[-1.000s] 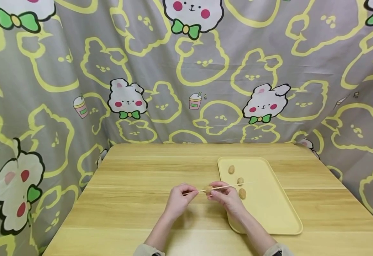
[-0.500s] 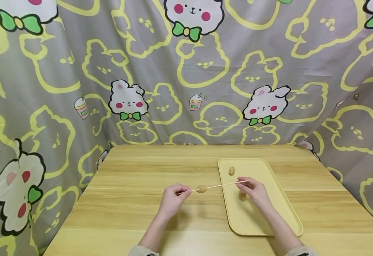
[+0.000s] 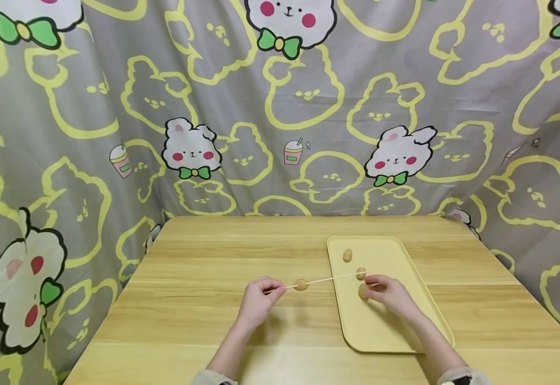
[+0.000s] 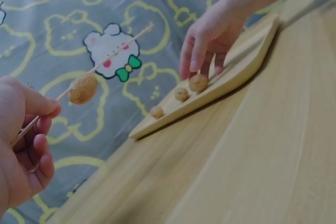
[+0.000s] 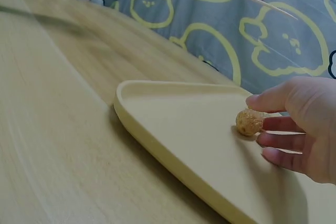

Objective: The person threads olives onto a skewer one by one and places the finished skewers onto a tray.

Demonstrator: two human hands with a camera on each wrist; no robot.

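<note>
While the left hand point(image 3: 259, 299) pinches the skewer point(image 3: 333, 278) with its threaded ball point(image 3: 301, 285), the right hand point(image 3: 395, 297), curved around the nearest loose ball point(image 5: 249, 123) on the tray point(image 3: 381, 327), its grip impossible to confirm, should probably squeeze lightly and lift clear of the skewer.

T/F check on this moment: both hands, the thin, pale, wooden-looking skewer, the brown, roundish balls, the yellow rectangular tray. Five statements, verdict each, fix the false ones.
1. The left hand pinches the thin, pale, wooden-looking skewer. True.
2. Three brown, roundish balls lie on the yellow rectangular tray. True.
3. Two balls are threaded on the skewer. False: only one, the threaded ball.
4. The skewer's far end is stuck into a ball on the tray. False: it is free in the air.
5. The right hand is at the tray ball nearest the person. True.
</note>
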